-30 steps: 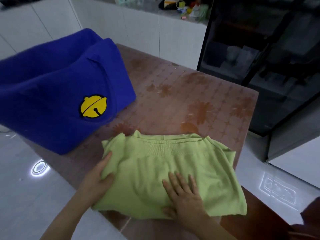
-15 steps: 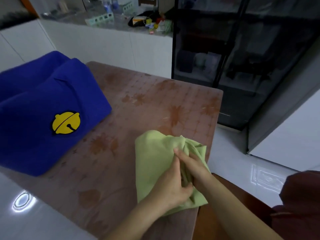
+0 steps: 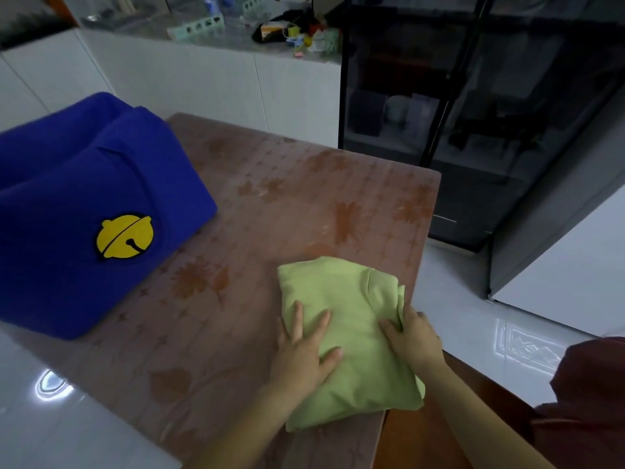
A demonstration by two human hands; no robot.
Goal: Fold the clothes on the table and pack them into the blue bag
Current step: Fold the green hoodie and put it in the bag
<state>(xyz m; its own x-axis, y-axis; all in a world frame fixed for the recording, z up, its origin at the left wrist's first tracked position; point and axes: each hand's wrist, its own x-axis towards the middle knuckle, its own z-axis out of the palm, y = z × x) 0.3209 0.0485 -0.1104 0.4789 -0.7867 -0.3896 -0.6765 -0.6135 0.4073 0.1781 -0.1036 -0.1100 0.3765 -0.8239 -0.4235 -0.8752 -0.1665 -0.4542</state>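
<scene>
A light green garment [image 3: 341, 299] lies folded into a narrow bundle at the table's near right corner. My left hand [image 3: 304, 350] rests flat on its left side with fingers spread. My right hand [image 3: 411, 336] sits at the bundle's right edge, its fingers tucked against the layered fabric there. The blue bag [image 3: 84, 204], soft and bulky with a yellow bell patch [image 3: 124, 235], stands at the table's left, apart from the garment.
The brown floral table [image 3: 304, 204] ends just right of the garment. A dark glass cabinet [image 3: 473, 96] stands beyond it, a white counter [image 3: 209, 72] with clutter behind. A dark red cloth [image 3: 588, 401] shows at the lower right. The white floor is glossy.
The wide green garment was folded over from left to right into a narrow bundle. Both hands then moved apart and now lie on its two sides.
</scene>
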